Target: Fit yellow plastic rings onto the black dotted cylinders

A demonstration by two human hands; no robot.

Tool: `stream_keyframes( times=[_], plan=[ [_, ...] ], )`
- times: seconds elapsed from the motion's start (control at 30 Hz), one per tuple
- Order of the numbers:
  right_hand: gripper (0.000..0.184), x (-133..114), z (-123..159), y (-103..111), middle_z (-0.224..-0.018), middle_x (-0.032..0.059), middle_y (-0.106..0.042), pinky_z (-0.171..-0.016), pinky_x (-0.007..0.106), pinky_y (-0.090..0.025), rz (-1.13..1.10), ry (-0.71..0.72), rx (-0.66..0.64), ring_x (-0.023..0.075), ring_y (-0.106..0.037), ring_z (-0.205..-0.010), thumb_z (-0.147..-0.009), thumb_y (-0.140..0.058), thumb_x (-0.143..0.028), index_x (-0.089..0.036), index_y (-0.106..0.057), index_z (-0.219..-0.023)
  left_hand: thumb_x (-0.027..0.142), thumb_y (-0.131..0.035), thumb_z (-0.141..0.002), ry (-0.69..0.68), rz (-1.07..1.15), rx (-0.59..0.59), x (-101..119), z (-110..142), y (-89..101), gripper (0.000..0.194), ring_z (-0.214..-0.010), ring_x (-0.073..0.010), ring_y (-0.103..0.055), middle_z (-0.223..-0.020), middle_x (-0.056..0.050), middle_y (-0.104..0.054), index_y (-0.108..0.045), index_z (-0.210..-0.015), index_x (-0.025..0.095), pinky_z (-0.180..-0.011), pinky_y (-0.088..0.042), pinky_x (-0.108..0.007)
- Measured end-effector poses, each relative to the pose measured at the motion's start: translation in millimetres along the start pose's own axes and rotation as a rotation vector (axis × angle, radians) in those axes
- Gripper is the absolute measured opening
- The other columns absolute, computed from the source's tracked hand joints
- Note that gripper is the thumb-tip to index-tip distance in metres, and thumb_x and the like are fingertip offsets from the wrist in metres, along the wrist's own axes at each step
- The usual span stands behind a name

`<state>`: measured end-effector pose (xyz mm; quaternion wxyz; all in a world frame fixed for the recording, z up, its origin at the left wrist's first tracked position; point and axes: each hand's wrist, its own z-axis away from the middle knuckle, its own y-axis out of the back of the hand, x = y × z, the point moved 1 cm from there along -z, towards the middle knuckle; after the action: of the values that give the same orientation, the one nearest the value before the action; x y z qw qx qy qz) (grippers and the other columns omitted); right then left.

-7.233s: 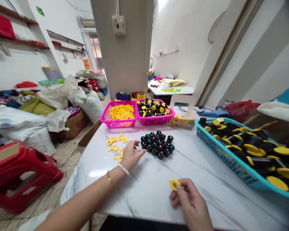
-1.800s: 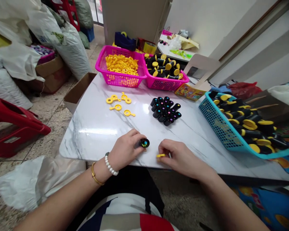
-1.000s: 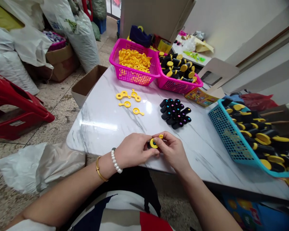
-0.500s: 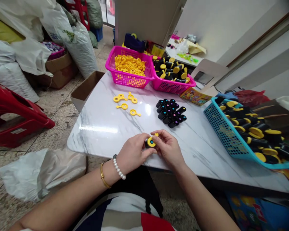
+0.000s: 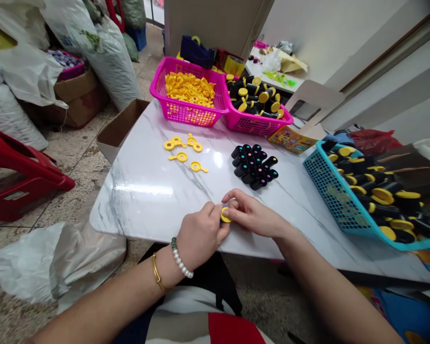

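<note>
My left hand (image 5: 202, 234), wearing a pearl bracelet, is closed around a small piece whose round yellow cap (image 5: 225, 215) shows at the fingertips. Its body is hidden inside the fist. My right hand (image 5: 252, 214) is closed at the cap, thumb pressed on the yellow top and index finger curled above it. Beyond the hands stands a tight cluster of black tubes (image 5: 252, 167) with coloured dots on their ends. To its left lie several loose yellow ring pieces with tabs (image 5: 198, 166) on the white marbled table (image 5: 139, 205).
A pink basket (image 5: 189, 117) of yellow pieces adjoins another pink basket (image 5: 258, 126) of yellow-capped black tubes. On the right, a blue basket (image 5: 329, 205) holds more of those tubes. A cardboard box (image 5: 111, 138) and a red stool (image 5: 25, 177) are left of the table.
The yellow cap's small tab has been folded over, and the blue centre is now covered. My right thumb has moved onto the cap's top. The view has shifted slightly.
</note>
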<state>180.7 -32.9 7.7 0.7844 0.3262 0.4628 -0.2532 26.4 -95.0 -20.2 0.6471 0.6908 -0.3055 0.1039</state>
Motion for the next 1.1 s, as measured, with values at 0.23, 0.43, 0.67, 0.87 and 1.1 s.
stream_keyframes(
  times=[0.23,0.43,0.67,0.87,1.1],
  plan=[
    [0.027,6.7,23.9,-32.3,-0.07,-0.0044,-0.054,-0.048,0.02,-0.035,0.255,0.197,0.306,0.0089,-0.047,-0.053,-0.077,-0.063,-0.032,-0.02,-0.053,-0.1,0.027,-0.048,-0.088,0.006,0.031,-0.052,1.8,3.7,2.3,0.017,-0.074,-0.0174,-0.061,-0.089,-0.003,-0.06,-0.059,-0.099,0.02,-0.064,-0.047,-0.027],
    [0.016,-3.6,52.8,27.7,-0.072,-0.0033,-0.063,-0.059,0.019,-0.04,0.68,0.225,0.6,0.0108,-0.056,-0.064,-0.073,-0.061,-0.023,-0.021,-0.062,-0.089,0.042,-0.048,-0.088,-0.214,0.048,-0.12,-39.7,-10.1,7.2,0.044,-0.085,-0.0171,-0.064,-0.099,-0.005,-0.064,-0.05,-0.129,0.024,-0.076,-0.053,-0.027],
    [0.031,-4.2,135.3,221.1,-0.1,0.0134,-0.067,-0.077,0.033,-0.043,0.953,-0.273,1.418,0.0255,-0.062,-0.092,-0.083,-0.052,-0.031,-0.016,-0.059,-0.109,0.046,-0.046,-0.083,-0.232,-0.278,0.156,-93.7,-67.9,35.5,0.044,-0.104,-0.0313,-0.06,-0.116,-0.015,-0.061,-0.066,-0.109,0.017,-0.088,-0.051,-0.048],
    [0.036,23.2,179.3,305.9,-0.103,0.019,-0.067,-0.077,0.036,-0.043,0.924,-0.517,1.536,0.0308,-0.061,-0.098,-0.08,-0.058,-0.034,-0.014,-0.063,-0.11,0.045,-0.04,-0.088,-0.307,-0.312,0.244,-114.0,-90.7,17.6,0.04,-0.101,-0.029,-0.059,-0.112,-0.013,-0.061,-0.066,-0.102,0.017,-0.091,-0.047,-0.047],
    [0.042,29.8,182.9,328.4,-0.095,0.0202,-0.069,-0.074,0.033,-0.041,0.836,-0.4,1.48,0.0271,-0.063,-0.09,-0.077,-0.062,-0.043,-0.009,-0.068,-0.101,0.035,-0.035,-0.093,-0.264,-0.253,0.191,-89.4,-78.5,26.6,0.032,-0.076,-0.0201,-0.059,-0.085,-0.007,-0.058,-0.058,-0.079,0.019,-0.073,-0.049,-0.036]
  ],
)
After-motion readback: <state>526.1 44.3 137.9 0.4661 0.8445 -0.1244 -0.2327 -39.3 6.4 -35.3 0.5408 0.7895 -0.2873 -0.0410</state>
